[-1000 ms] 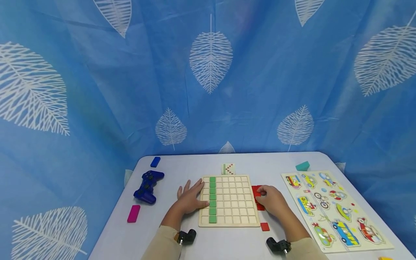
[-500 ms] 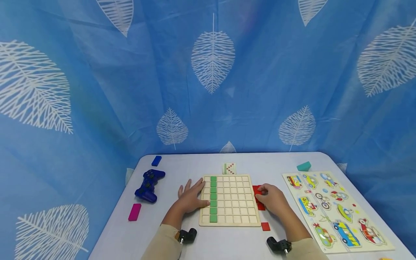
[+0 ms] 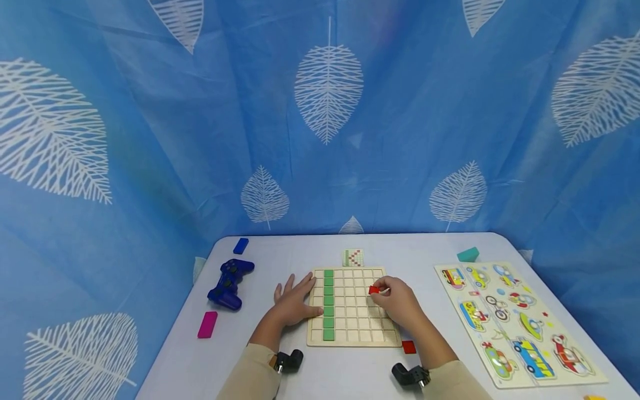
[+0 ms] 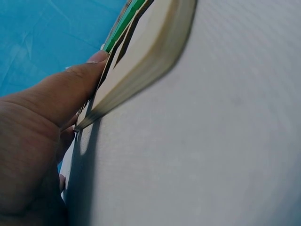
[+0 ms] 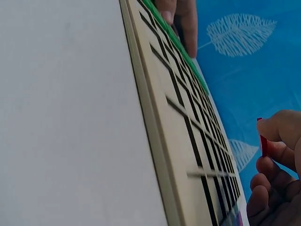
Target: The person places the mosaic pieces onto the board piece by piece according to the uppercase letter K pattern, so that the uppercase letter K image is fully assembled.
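The board lies mid-desk, green tiles filling its second column from the left; the cells to their right show plain wood. The left hand rests at the board's left edge, fingers straight and spread, thumb laid over the rim. The right hand pinches a red tile between thumb and fingertip, tipped up on edge and held above the board's right half. A loose tile lies just beside the board's near right corner, and a patterned card just beyond its far edge. White desk runs between the wrists in front of the board, and on the left as far as the controller by the left edge. On the right, the forearm crosses the gap to the puzzle, which lies along the right edge.
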Demonstrator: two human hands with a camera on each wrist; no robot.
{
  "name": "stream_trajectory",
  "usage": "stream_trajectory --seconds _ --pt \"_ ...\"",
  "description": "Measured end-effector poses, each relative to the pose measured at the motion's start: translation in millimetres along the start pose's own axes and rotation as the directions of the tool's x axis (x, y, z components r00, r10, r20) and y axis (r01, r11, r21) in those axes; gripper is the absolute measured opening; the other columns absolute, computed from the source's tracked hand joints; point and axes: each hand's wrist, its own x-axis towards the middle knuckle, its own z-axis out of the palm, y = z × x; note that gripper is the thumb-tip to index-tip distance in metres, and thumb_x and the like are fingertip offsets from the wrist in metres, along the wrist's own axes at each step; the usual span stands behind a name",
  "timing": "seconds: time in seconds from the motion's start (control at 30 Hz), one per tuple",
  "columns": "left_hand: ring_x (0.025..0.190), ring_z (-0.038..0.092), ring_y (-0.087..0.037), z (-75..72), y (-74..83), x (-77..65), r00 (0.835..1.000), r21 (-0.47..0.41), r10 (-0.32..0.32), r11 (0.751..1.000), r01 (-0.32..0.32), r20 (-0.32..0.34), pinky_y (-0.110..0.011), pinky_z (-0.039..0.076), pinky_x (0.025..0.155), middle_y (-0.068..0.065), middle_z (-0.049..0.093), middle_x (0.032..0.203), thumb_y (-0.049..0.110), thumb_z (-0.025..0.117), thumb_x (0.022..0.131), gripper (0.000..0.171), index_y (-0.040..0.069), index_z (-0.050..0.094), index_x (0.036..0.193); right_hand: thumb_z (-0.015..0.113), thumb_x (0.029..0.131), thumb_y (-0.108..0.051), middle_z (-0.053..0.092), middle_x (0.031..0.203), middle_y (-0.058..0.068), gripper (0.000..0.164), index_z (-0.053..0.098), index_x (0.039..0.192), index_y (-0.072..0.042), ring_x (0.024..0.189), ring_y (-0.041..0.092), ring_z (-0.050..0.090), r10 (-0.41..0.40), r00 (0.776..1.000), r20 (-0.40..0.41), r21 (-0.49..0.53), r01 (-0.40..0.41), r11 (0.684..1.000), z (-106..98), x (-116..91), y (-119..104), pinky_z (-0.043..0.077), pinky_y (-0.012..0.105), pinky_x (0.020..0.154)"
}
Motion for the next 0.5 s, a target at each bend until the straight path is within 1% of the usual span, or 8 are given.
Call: stream_trajectory --seconds 0.13,0.27,0.43,0.5 --pt "0.163 -0.001 -0.038 -0.4 -0.8 -0.3 1.0 0.002 0.001 1.0 -0.001 -0.004 -0.067 -0.01 0.125 0.011 0.023 0.174 0.056 0.084 0.083 0.098 0.027 0.037 0.164 0.08 0.092 -0.019 0.067 0.111 0.002 0.02 0.071 0.109 -0.014 0.095 0.018 0.062 -0.02 1.0 0.019 0.003 0.02 1.0 13 0 -10 0.054 0.031 0.074" --pt "0.163 -0.001 -0.038 -0.1 -1.1 -0.2 1.0 0.003 0.003 1.0 -0.003 -0.002 -0.067 -0.009 0.126 0.01 0.023 0.175 0.057 0.083 0.083 0.098 0.027 0.037 0.164 0.081 0.091 -0.019 0.067 0.108 0.0 0.019 0.072 0.107 -0.017 0.094 0.016 0.062 -0.029 0.999 0.034 0.016 0.029 0.999 26 -1 -20 0.055 0.031 0.076" --pt "0.163 -0.002 -0.038 0.2 -2.0 0.4 1.0 -0.001 0.01 1.0 -0.01 0.005 -0.067 -0.009 0.126 0.01 0.022 0.175 0.057 0.083 0.083 0.099 0.027 0.036 0.165 0.082 0.091 -0.017 0.066 0.104 -0.001 0.018 0.072 0.106 -0.016 0.095 0.016 0.061 -0.052 0.997 0.057 0.015 0.051 0.999 40 -1 -30 0.056 0.034 0.084" --pt "0.164 -0.001 -0.037 0.3 -2.8 0.5 1.0 0.006 0.013 1.0 -0.013 0.005 -0.066 -0.009 0.126 0.011 0.022 0.175 0.058 0.083 0.083 0.099 0.028 0.036 0.165 0.082 0.09 -0.016 0.065 0.101 -0.001 0.018 0.072 0.105 -0.015 0.094 0.017 0.06 -0.072 0.995 0.067 0.008 0.072 0.997 46 0 -32 0.055 0.035 0.084"
